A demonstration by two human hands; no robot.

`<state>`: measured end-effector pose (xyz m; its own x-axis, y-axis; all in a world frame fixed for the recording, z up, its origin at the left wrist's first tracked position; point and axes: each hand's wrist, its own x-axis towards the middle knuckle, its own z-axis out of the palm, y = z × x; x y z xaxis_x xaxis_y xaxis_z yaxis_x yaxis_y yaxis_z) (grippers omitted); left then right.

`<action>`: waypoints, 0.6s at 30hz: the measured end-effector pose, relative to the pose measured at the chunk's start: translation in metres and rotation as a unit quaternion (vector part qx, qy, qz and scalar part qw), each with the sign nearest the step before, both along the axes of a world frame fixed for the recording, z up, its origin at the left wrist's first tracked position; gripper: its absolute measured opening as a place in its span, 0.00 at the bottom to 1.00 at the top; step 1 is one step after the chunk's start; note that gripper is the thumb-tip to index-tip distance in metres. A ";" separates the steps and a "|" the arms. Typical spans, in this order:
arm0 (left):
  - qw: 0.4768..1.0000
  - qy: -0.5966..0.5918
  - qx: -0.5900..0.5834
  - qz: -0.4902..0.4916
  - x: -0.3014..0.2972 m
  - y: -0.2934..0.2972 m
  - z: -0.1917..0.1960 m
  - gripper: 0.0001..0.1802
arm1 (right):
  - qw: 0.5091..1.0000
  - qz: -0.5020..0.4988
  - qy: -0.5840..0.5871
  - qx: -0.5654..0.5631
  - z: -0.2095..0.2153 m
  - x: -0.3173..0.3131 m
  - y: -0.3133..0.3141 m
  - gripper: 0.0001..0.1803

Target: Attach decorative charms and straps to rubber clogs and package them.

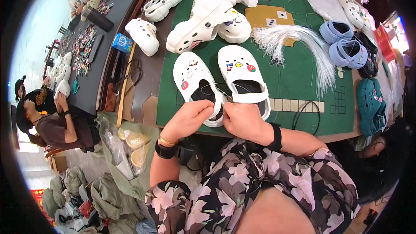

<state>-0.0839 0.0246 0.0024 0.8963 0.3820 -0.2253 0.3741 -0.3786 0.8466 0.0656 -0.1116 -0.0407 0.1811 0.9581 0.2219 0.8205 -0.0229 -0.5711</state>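
Observation:
Two white clogs lie side by side in front of me, toes pointing away: a left clog [187,70] and a right clog [240,67], both with small colourful charms on top. A thin clear string [225,83] loops across their openings and runs down toward my hands. My left hand [190,119] is closed at the heel of the left clog, fingertips pinched on the string. Beside it, my right hand [245,121] is closed in a fist between the two heels, also on the string. The string's ends are hidden by my fingers.
A bundle of white strings [299,45] lies on the green mat [277,76]. Beyond my clogs more white clogs [199,17] are piled. Blue clogs [346,52] and teal clogs [371,106] stand at the right. A blue box [122,43] sits left. Other people work nearby.

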 end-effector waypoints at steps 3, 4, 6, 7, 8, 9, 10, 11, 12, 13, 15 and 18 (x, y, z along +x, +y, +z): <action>0.997 -0.014 -0.067 0.033 -0.004 0.005 -0.005 0.11 | 1.000 0.001 -0.011 -0.021 0.003 -0.002 0.001 0.07; 0.998 -0.041 -0.048 0.022 -0.005 0.007 -0.009 0.11 | 1.000 0.001 -0.003 -0.010 0.002 -0.002 0.002 0.07; 0.997 -0.068 -0.031 0.011 -0.004 0.009 -0.010 0.11 | 1.000 -0.004 0.007 -0.015 0.004 -0.002 0.003 0.06; 0.999 -0.042 -0.031 0.001 -0.002 0.009 -0.007 0.11 | 1.000 -0.011 0.016 -0.021 0.005 -0.002 0.003 0.05; 0.999 -0.016 -0.031 -0.009 0.000 0.009 -0.003 0.11 | 1.000 -0.012 0.016 -0.021 0.004 -0.003 0.004 0.05; 0.999 -0.015 -0.032 -0.009 0.001 0.008 0.000 0.11 | 0.999 -0.017 0.022 -0.017 0.004 -0.004 0.004 0.05; 0.999 -0.006 -0.035 -0.021 0.003 0.008 0.003 0.11 | 0.999 -0.022 0.028 -0.012 0.004 -0.004 0.005 0.06; 0.999 0.003 -0.038 -0.033 0.004 0.008 0.005 0.10 | 0.999 -0.023 0.029 -0.013 0.004 -0.005 0.006 0.06; 0.999 0.003 -0.038 -0.032 0.005 0.008 0.003 0.10 | 0.999 -0.026 0.025 -0.015 0.004 -0.006 0.007 0.06; 0.999 -0.003 -0.045 -0.022 0.005 0.007 0.001 0.10 | 0.999 -0.030 0.021 -0.017 0.004 -0.006 0.008 0.06; 0.999 -0.009 -0.052 -0.013 0.006 0.007 0.000 0.10 | 0.999 -0.032 0.021 -0.016 0.003 -0.007 0.008 0.06; 0.997 0.006 -0.072 -0.005 0.008 0.008 0.000 0.10 | 0.999 -0.040 0.010 -0.029 0.006 -0.007 0.009 0.07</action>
<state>-0.0761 0.0327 0.0020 0.8964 0.3366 -0.2886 0.3821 -0.2563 0.8879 0.0585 -0.1026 -0.0346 0.2624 0.9512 0.1622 0.8028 -0.1220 -0.5837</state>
